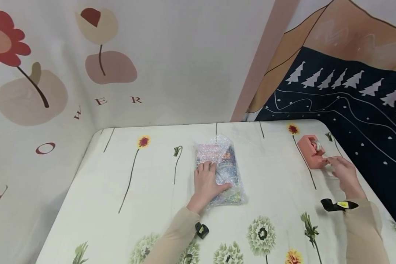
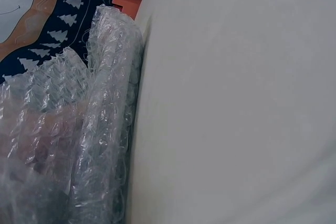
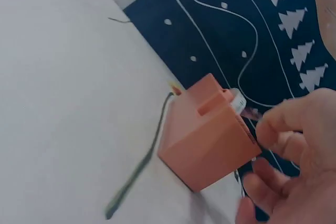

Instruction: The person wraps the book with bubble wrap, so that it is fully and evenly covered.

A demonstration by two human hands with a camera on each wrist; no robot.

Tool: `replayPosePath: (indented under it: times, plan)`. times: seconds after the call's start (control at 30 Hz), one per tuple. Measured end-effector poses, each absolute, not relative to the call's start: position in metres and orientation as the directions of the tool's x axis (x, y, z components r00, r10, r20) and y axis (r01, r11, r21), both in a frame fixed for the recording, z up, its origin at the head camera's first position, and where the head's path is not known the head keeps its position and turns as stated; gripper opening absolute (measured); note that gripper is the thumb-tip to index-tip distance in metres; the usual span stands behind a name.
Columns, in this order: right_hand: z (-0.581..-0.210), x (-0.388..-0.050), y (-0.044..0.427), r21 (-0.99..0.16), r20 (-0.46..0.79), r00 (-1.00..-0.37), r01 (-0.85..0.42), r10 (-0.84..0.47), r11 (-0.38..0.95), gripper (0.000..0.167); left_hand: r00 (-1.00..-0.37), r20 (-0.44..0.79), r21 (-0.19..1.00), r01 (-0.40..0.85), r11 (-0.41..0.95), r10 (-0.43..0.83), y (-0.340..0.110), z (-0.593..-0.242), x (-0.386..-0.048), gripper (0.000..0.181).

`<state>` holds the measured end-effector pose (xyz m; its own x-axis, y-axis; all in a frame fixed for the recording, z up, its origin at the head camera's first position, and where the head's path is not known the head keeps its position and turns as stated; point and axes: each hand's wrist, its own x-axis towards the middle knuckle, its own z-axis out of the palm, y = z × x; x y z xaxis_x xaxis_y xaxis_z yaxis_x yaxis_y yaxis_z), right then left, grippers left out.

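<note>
A flat, colourful item wrapped in bubble wrap (image 1: pixel 226 168) lies mid-table in the head view. My left hand (image 1: pixel 206 185) rests on it, fingers and thumb spread; the left wrist view shows the clear bubble wrap (image 2: pixel 107 108) but not that hand. Over at the right stands a coral-pink tape dispenser (image 1: pixel 308 154) holding a roll of tape (image 1: pixel 316 146). At its front end, my right hand (image 1: pixel 344 174) pinches the tape's end between thumb and forefinger. The right wrist view has the dispenser (image 3: pixel 210 148) beside the curled fingers; the strip itself is hard to make out.
A white flower-printed cloth (image 1: pixel 158 176) covers the table. Pale printed fabric (image 1: pixel 184 73) hangs behind and to the left. A dark blue cloth with white trees (image 1: pixel 366 121) borders the right edge, close to the dispenser.
</note>
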<state>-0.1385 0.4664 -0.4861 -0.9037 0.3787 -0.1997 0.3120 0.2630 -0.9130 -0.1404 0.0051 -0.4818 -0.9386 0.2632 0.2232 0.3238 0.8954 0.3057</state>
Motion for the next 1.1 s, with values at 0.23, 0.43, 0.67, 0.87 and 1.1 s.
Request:
replayPosePath:
  times: [0.23, 0.43, 0.67, 0.87, 1.1]
  plan:
    - [-0.493, -0.139, 0.458, -0.918, -0.136, -0.855, 0.299, 0.500, 0.261, 0.023, -0.939, 0.224, 0.311, 0.322, 0.894, 0.260, 0.006, -0.483, -0.142, 0.086]
    - [-0.503, -0.138, 0.467, -0.906, -0.154, -0.861, 0.319, 0.485, 0.278, 0.031, -0.940, 0.216, 0.300, 0.320, 0.899, 0.262, 0.007, -0.483, -0.142, 0.087]
    - [-0.498, -0.126, 0.466, -0.938, -0.164, -0.905, 0.266, 0.392, 0.221, 0.022, -0.943, 0.212, 0.302, 0.314, 0.900, 0.258, 0.007, -0.482, -0.141, 0.087]
    - [-0.469, -0.110, 0.444, -0.981, -0.185, -0.941, 0.193, 0.283, 0.000, 0.018, -0.944, 0.205, 0.313, 0.312, 0.897, 0.257, 0.007, -0.482, -0.141, 0.085]
    - [-0.457, -0.099, 0.440, -0.917, -0.178, -0.975, 0.115, 0.132, -0.382, 0.022, -0.945, 0.205, 0.311, 0.309, 0.899, 0.254, 0.008, -0.480, -0.141, 0.084]
